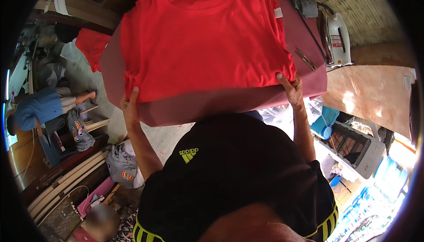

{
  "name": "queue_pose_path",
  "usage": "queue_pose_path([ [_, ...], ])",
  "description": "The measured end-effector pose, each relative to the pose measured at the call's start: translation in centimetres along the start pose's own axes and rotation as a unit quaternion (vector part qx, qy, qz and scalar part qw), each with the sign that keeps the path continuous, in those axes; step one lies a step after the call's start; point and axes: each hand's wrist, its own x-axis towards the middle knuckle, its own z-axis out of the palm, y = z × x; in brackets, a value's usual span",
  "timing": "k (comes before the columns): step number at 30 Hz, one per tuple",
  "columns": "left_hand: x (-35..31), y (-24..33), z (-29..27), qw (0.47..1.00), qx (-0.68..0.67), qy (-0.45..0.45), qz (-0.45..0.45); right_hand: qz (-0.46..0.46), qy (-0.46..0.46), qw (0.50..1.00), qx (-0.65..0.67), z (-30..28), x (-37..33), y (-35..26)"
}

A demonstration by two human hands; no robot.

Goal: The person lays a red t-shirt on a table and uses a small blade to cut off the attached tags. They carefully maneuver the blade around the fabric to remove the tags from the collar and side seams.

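Observation:
A red shirt [203, 43] lies spread over a maroon padded ironing table [176, 109], its neckline toward the far edge. My left hand [130, 100] pinches its near left corner, thumb on top and the other fingers mostly hidden beneath. At the near right corner my right hand [291, 88] grips the cloth the same way. Between the hands the shirt's near edge runs fairly straight, with small folds bunched at the right side. A small white tag [278, 12] shows on the shirt's right side.
A white iron [339, 39] stands at the table's right edge with a dark cord. Near it lie a narrow pointed tool [305, 59] and a grey cloth [304, 4]. More red cloth [92, 47] hangs at left. A person in blue [39, 109] bends over farther left.

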Motion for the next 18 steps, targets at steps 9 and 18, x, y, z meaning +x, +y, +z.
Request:
queue_pose_path([
  [9,-0.6,1.5,1.6,0.999,-0.042,0.011,0.019,0.058,-0.036,0.998,-0.017,-0.9,-0.4,-1.3],
  [18,-0.3,-0.1,-0.6,0.999,-0.04,0.002,-0.004,0.101,-0.088,0.991,0.011,-2.5,-0.3,-0.8],
])
